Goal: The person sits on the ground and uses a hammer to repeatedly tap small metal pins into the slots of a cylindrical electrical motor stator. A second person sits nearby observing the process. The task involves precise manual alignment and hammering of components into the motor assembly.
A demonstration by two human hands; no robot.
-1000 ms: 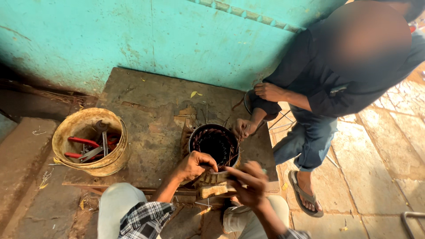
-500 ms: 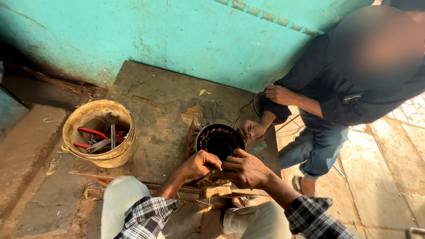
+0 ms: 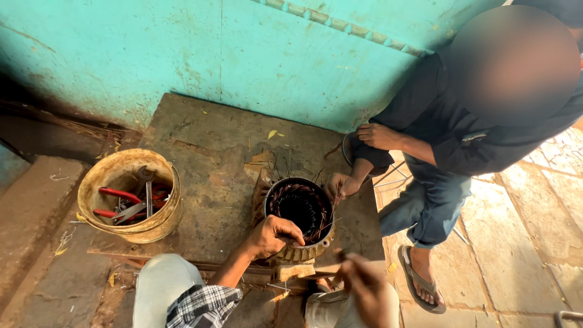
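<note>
Gripping the motor stator [image 3: 300,215] rim, left hand [image 3: 272,235] stays clamped; right hand [image 3: 364,290] has withdrawn, blurred, grip unreadable.

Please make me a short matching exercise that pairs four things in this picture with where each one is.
Things:
1. left hand
2. right hand
3. pliers
4. co-worker's hand

Places:
A. inside the yellowish bucket
B. at the far rim of the motor stator
C. gripping the stator's near rim
D. lifted off the stator, near the bottom edge of the view

Pairs: 1-C, 2-D, 3-A, 4-B
</note>
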